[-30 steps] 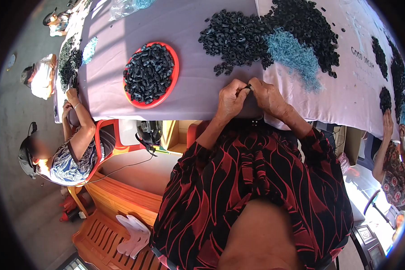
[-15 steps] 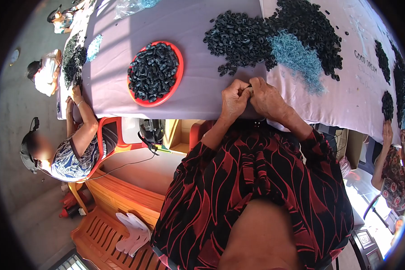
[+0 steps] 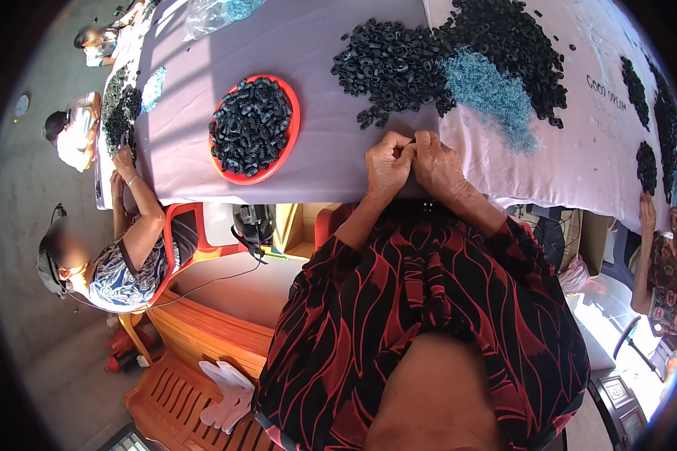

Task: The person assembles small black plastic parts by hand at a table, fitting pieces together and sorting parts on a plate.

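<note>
My left hand (image 3: 386, 167) and my right hand (image 3: 439, 165) meet at the near edge of the cloth-covered table (image 3: 323, 150). Thumbs and fingertips of both are pinched together around a small black plastic piece (image 3: 413, 141), mostly hidden by the fingers. Just beyond them lies a heap of loose black plastic pieces (image 3: 387, 64). A second black heap (image 3: 508, 41) joins it on the right. Tiny clear-blue pieces (image 3: 489, 90) are spread against the heaps. To the left stands a red round tray (image 3: 296, 124) filled with black pieces that look ribbed.
A clear plastic bag (image 3: 210, 19) with blue pieces lies at the far edge. On the left, a person (image 3: 132, 259) works at other heaps from a red chair. Another person's hands (image 3: 647, 214) reach the table at right. White gloves (image 3: 229, 395) rest on an orange slatted seat (image 3: 169, 391).
The whole view has shifted slightly. My hands stay pinched together at the table edge, with only a small change in finger position.
</note>
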`<state>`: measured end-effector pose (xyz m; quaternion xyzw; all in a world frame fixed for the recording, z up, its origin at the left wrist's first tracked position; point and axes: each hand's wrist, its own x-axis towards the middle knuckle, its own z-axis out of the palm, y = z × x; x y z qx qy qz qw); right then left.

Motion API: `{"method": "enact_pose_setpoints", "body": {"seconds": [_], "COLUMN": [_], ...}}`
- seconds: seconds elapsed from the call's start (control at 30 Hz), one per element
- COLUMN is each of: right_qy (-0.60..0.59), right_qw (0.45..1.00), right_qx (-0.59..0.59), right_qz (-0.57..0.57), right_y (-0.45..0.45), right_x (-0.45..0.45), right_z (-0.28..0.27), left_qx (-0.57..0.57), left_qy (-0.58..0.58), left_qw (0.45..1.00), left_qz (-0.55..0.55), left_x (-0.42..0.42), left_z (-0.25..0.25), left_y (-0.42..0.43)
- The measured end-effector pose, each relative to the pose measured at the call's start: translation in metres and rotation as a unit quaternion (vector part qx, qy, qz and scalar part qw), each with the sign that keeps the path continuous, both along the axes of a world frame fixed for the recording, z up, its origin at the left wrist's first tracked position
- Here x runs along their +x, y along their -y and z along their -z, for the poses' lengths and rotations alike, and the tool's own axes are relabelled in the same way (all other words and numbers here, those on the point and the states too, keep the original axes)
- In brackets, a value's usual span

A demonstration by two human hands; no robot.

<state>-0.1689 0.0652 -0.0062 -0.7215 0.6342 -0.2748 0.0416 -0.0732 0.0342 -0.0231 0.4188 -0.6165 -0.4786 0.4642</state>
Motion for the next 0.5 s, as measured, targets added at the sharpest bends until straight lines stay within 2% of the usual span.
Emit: {"method": "enact_pose_setpoints", "body": {"seconds": [0.3, 0.5], "right_qy": [-0.012, 0.073], "right_qw": [1.0, 0.997], "right_qx": [0.003, -0.014], "right_qz": [0.021, 0.004], "right_y": [0.0026, 0.0027], "right_x": [0.0017, -0.0028], "right_z": [0.0017, 0.0048], "left_qx": [-0.014, 0.013], "left_qy": [-0.004, -0.008], "left_qw": [1.0, 1.0], "left_qz": [-0.014, 0.016], "left_x": [-0.0013, 0.0002], "left_z": [0.0058, -0.0024], "left_y": [0.0012, 0.0016]}}
